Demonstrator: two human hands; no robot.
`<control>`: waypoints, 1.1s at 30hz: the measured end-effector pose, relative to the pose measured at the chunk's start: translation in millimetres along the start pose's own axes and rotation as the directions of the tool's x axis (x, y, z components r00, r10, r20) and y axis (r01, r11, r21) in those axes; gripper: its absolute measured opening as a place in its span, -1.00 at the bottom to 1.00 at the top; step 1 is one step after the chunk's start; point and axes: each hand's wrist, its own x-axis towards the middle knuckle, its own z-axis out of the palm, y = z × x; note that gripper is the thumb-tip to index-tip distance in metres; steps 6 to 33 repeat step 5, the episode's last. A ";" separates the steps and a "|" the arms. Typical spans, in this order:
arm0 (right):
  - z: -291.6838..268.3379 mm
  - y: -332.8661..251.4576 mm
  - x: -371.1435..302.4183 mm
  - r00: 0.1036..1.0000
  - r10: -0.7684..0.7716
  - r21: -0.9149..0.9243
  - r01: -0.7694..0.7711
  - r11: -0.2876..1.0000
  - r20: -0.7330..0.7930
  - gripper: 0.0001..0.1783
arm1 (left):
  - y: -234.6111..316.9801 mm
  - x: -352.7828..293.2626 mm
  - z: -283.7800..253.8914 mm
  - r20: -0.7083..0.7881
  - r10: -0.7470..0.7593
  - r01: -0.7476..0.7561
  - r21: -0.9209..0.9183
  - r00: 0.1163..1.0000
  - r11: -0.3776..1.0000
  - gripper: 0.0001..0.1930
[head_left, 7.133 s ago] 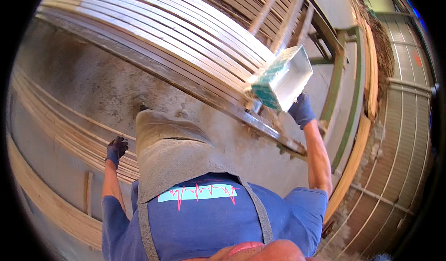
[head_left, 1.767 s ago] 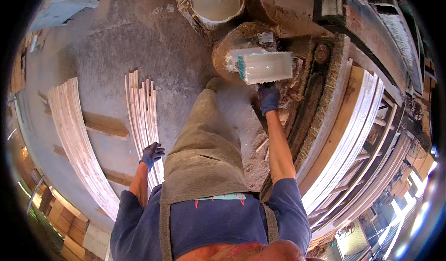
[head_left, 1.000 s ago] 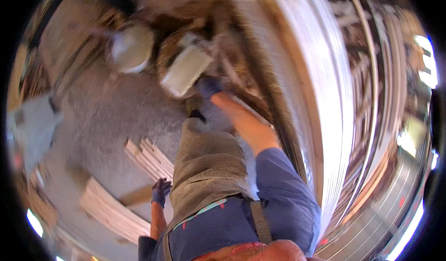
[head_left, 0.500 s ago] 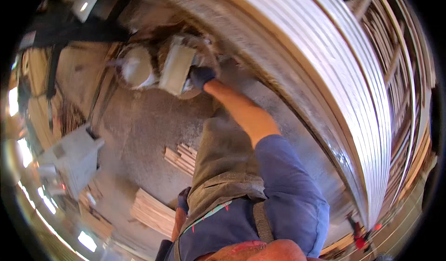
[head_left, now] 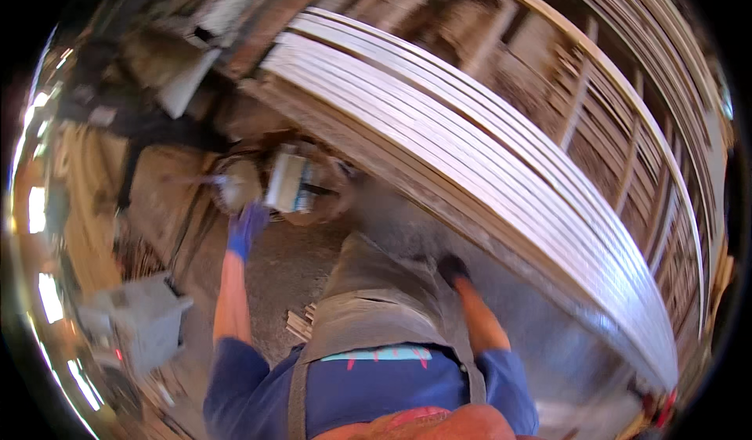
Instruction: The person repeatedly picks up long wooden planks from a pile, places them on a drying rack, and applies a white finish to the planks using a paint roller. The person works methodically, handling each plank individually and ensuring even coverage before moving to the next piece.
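My left hand [head_left: 248, 227], in a blue glove, reaches forward to the near edge of a round tub [head_left: 238, 185] with a pale inside. Motion smears its fingers, so their grip is unclear. Beside that tub, a pale rectangular block [head_left: 287, 180] with a dark handle-like piece rests at a second round container [head_left: 327, 207]. My right hand [head_left: 453, 270], in a dark glove, hangs low at my right side, apart from the containers. Its fingers are blurred and I make out nothing in them.
A long stack of white boards [head_left: 470, 158] runs from ahead to my right. Behind it stand wooden racks [head_left: 580, 119] with strips of wood. A grey box-shaped machine [head_left: 149, 319] is at left, and short wood pieces [head_left: 301, 324] lie on the floor by my apron.
My right hand has left the pale block and drawn back to my right side. My left hand has come up from beside my body to the round tub. The view has turned.
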 end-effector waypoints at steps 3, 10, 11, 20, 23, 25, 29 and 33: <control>96.2 116.1 -61.8 0.948 -0.032 -0.607 0.229 0.761 0.318 -0.54 | 175.1 53.9 37.9 0.175 0.318 -0.310 -0.074 0.932 0.948 -0.67; 117.5 163.8 -135.2 0.960 0.167 -0.444 -0.052 0.895 0.225 -0.62 | 257.4 82.6 135.1 0.357 0.311 -0.403 0.219 0.881 0.889 -0.67; 117.5 163.8 -135.2 0.960 0.167 -0.444 -0.052 0.895 0.225 -0.62 | 257.4 82.6 135.1 0.357 0.311 -0.403 0.219 0.881 0.889 -0.67; 117.5 163.8 -135.2 0.960 0.167 -0.444 -0.052 0.895 0.225 -0.62 | 257.4 82.6 135.1 0.357 0.311 -0.403 0.219 0.881 0.889 -0.67; 117.5 163.8 -135.2 0.960 0.167 -0.444 -0.052 0.895 0.225 -0.62 | 257.4 82.6 135.1 0.357 0.311 -0.403 0.219 0.881 0.889 -0.67; 117.5 163.8 -135.2 0.960 0.167 -0.444 -0.052 0.895 0.225 -0.62 | 257.4 82.6 135.1 0.357 0.311 -0.403 0.219 0.881 0.889 -0.67; 117.5 163.8 -135.2 0.960 0.167 -0.444 -0.052 0.895 0.225 -0.62 | 257.4 82.6 135.1 0.357 0.311 -0.403 0.219 0.881 0.889 -0.67; 117.5 163.8 -135.2 0.960 0.167 -0.444 -0.052 0.895 0.225 -0.62 | 257.4 82.6 135.1 0.357 0.311 -0.403 0.219 0.881 0.889 -0.67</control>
